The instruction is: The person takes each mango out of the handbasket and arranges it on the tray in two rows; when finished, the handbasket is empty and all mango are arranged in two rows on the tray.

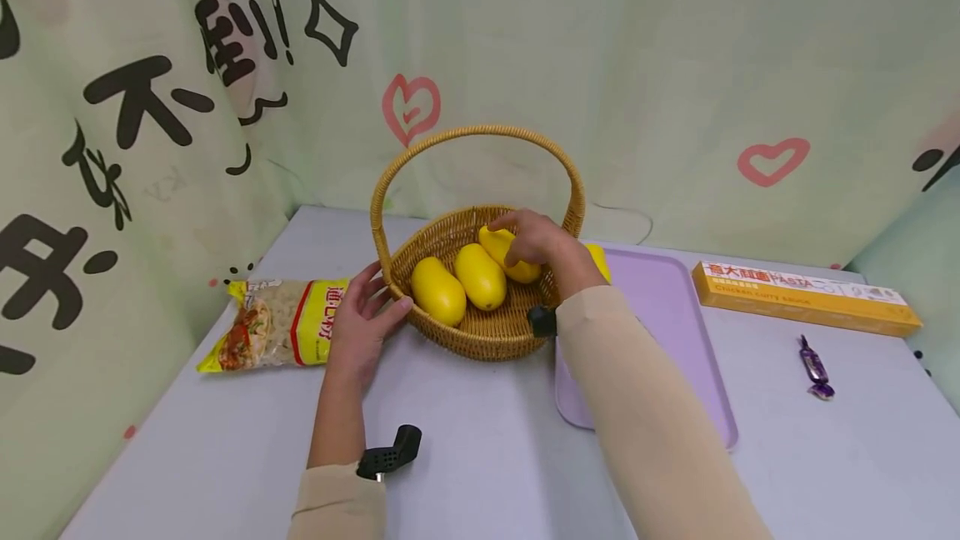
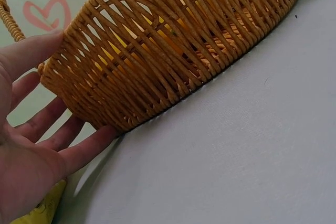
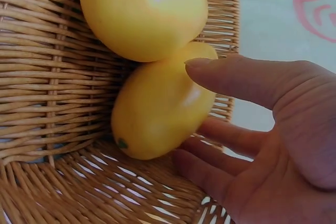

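Observation:
A wicker basket (image 1: 498, 348) with a tall arched handle stands on the table, holding several yellow mangoes. My left hand (image 1: 365, 323) is at its left side, thumb on the rim and extended fingers against the outer weave, as the left wrist view shows. My right hand (image 1: 543, 242) reaches inside under the handle and holds the rightmost mango (image 3: 163, 108), thumb on one side and fingers on the other. That mango leans against a second mango (image 3: 144, 14). Another mango (image 1: 438, 292) lies nearest my left hand. The right fingertips are partly hidden behind the held fruit.
Right of the basket, a lilac tray (image 1: 675, 332) carries another yellow item (image 1: 598, 261), mostly hidden by my right arm. Behind my left hand lies a yellow pasta bag (image 1: 273, 323). A long pasta box (image 1: 806, 298) and a purple wrapped candy (image 1: 813, 367) lie farther right.

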### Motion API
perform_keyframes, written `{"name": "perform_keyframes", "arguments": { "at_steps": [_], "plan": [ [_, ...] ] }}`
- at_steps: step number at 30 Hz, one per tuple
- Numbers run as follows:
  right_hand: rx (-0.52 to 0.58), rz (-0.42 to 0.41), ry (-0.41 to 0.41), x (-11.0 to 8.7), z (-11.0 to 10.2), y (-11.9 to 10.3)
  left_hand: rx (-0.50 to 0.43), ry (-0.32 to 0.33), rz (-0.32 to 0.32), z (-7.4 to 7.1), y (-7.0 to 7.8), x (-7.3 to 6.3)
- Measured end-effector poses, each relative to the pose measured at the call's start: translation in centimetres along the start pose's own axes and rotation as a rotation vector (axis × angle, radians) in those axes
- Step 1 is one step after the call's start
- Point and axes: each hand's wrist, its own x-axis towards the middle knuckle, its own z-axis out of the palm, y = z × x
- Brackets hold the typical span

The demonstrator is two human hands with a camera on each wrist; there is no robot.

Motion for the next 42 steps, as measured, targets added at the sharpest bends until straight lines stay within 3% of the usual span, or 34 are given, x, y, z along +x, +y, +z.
{"name": "perform_keyframes", "arguments": {
  "at_steps": [6,12,18,25,32,42],
  "plan": [
    [-0.004,0.018,0.0,0.2,0.4,0.4,-0.021,-0.015,0.013,0.0,-0.1,0.0],
    [-0.004,-0.017,0.017,0.4,0.8,0.2,-0.018,-0.008,0.016,-0.1,-0.1,0.0],
    [0.05,-0.025,0.079,0.2,0.4,-0.1,-0.02,-0.011,0.01,0.1,-0.1,0.0],
    [0.147,-0.091,0.156,-1.2,0.0,-0.7,-0.005,0.003,-0.014,0.0,-0.1,-0.1],
    [0.217,-0.135,0.184,-2.8,-0.2,-1.8,0.001,0.001,-0.033,-0.1,-0.1,-0.2],
    [0.226,-0.15,0.213,-5.6,-0.9,-3.0,-0.002,-0.003,-0.039,0.1,0.0,-0.3]
  ]
}}
